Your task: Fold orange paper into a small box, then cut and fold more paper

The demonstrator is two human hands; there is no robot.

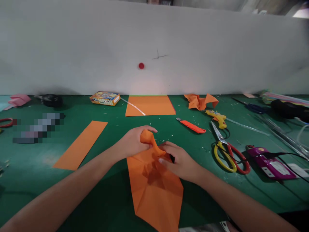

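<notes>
Between my two hands is an orange sheet of paper (156, 193), its far end curled and bunched while the near end hangs wide and creased toward me. My left hand (132, 141) is closed on the curled far edge, thumb and fingers on either side of it. On the right of the same edge, my right hand (180, 159) pinches the paper, with some fingertips hidden behind it. To the left lies a cut orange paper strip (80, 145). Beyond my hands rests a flat stack of orange paper (151, 105).
Right of my hands lie an orange box cutter (192, 126), scissors with red and yellow handles (225, 154), a yellow glue gun (216, 118), crumpled orange paper (201, 101) and a purple device with cables (270, 162). A small printed box (105, 98) stands near the white wall (96, 48).
</notes>
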